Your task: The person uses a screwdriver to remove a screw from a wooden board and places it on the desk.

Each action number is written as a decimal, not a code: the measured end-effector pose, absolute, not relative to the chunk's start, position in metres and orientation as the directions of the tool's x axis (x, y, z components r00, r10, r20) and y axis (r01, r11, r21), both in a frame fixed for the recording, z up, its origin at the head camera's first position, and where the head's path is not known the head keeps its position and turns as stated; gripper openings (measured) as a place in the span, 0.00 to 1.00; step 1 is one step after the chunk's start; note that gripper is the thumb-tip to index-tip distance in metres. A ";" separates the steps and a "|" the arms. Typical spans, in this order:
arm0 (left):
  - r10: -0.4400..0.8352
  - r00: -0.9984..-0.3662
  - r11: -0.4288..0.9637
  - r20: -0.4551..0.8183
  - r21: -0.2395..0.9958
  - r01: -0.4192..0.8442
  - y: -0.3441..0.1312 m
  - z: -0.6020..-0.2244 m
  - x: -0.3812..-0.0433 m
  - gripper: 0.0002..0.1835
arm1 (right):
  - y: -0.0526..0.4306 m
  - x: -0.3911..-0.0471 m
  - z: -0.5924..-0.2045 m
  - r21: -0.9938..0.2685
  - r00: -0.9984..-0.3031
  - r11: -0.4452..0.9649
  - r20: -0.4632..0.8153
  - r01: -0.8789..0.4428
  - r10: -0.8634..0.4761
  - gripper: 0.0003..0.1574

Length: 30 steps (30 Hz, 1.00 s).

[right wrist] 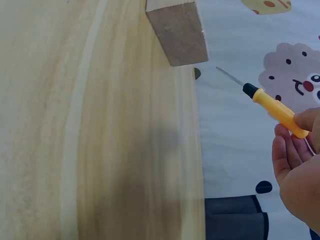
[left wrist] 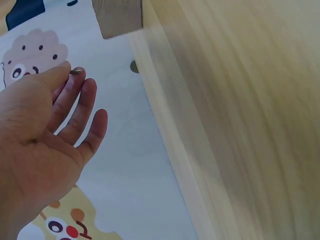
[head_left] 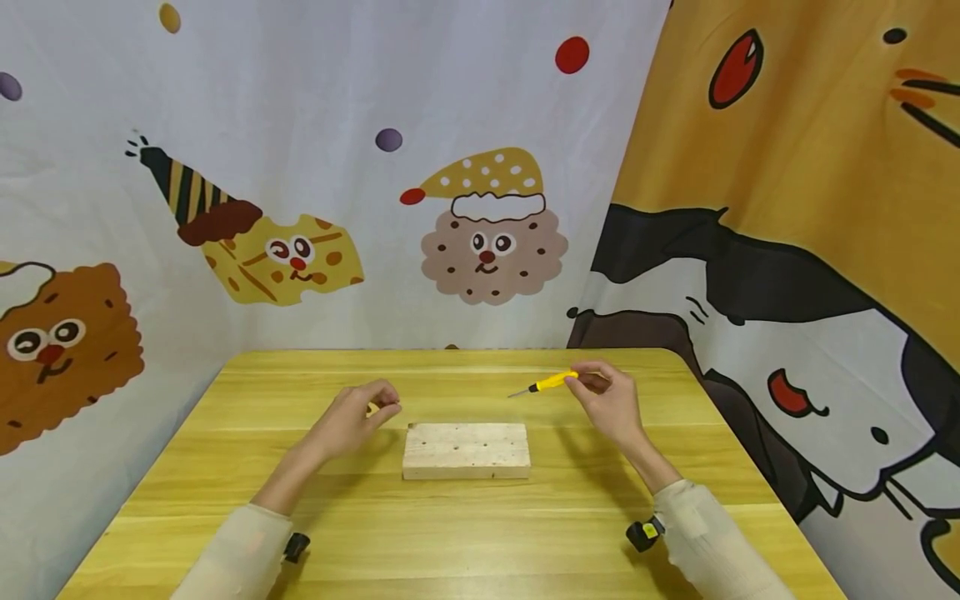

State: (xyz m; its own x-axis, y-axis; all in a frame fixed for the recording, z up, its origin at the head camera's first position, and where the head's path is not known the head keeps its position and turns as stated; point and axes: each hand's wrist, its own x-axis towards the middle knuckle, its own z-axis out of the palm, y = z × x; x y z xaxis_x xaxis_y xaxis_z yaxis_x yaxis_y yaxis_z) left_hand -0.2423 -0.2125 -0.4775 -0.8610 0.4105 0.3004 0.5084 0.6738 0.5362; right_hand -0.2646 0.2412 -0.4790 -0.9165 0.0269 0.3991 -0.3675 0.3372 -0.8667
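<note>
A pale wooden block (head_left: 467, 451) lies flat on the table, its top dotted with several small dark holes or marks. To its left, my left hand (head_left: 351, 422) is raised and pinches a small brass-coloured metal piece, possibly a screw (left wrist: 77, 71), between thumb and index finger. Only a bit of that piece shows; the fingertips hide the rest. On the other side, my right hand (head_left: 611, 405) holds a yellow screwdriver (head_left: 553, 381) by the end of its handle. The thin shaft (right wrist: 230, 76) points left and slightly down, behind and above the block's right end.
The light wood-grain table (head_left: 480, 542) reaches back to a white curtain (head_left: 337, 75) printed with cartoon figures. An orange printed curtain (head_left: 825, 167) hangs along the right side. A small black device (head_left: 643, 534) is strapped at the right wrist, another (head_left: 297, 547) at the left.
</note>
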 end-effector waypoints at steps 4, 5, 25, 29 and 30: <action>0.412 -0.859 0.678 0.304 0.527 0.512 -0.219 -0.480 -0.247 0.03 | 0.243 -0.267 -0.484 -0.893 -0.945 0.346 0.324 -0.289 0.048 0.16; 0.417 -0.858 0.678 0.300 0.526 0.513 -0.222 -0.481 -0.248 0.03 | 0.243 -0.268 -0.486 -0.896 -0.949 0.350 0.311 -0.274 0.053 0.16; 0.415 -0.899 0.739 0.138 0.525 0.421 -0.236 -0.497 -0.273 0.03 | 0.249 -0.281 -0.509 -0.896 -0.972 0.404 0.228 -0.184 0.063 0.13; 0.402 -0.908 0.757 0.115 0.516 0.401 -0.236 -0.500 -0.274 0.04 | 0.252 -0.283 -0.512 -0.869 -0.973 0.459 0.227 -0.183 0.041 0.12; 0.398 -0.911 0.763 0.109 0.512 0.394 -0.236 -0.501 -0.274 0.04 | 0.252 -0.283 -0.513 -0.850 -0.973 0.493 0.231 -0.187 0.030 0.11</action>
State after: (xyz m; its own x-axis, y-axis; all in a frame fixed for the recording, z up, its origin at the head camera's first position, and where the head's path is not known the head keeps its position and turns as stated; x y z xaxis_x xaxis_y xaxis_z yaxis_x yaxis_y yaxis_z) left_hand -0.2741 -0.2360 -0.5005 -0.9110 0.3979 0.1085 0.3943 0.7630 0.5122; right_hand -0.2830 0.2524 -0.5126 -0.9726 0.0295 0.2306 -0.1866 0.4927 -0.8500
